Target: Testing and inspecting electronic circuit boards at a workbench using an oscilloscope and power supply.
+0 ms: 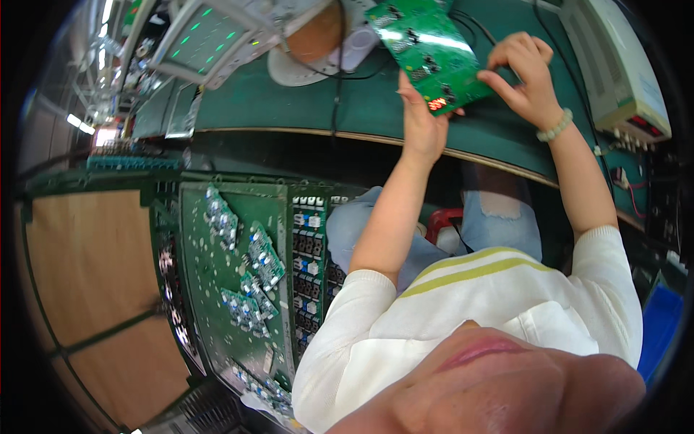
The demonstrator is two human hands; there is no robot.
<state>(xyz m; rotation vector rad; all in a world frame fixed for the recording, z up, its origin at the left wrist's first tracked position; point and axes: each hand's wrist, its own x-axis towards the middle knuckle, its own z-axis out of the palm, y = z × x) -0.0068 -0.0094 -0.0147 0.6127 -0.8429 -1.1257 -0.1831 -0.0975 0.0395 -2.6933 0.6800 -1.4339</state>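
Note:
A long green circuit board panel [434,54] with small black parts is tilted above the bench. My left hand [423,123] grips its near end, thumb along the left edge and fingertips showing beneath. Red display segments [437,105] glow at that near corner. My right hand [526,79], with a beaded bracelet at the wrist, is at the panel's right edge. Its fingers are curled, and the thumb tip meets the edge; whatever lies between thumb and fingers is hidden.
The green bench top [289,108] carries a pale instrument box [614,65] with red digits at right. A framed panel with green lights [206,40] stands at left. Dark cables cross the bench. Several small circuit boards [266,260] lie on a green rack [210,289] beside my legs.

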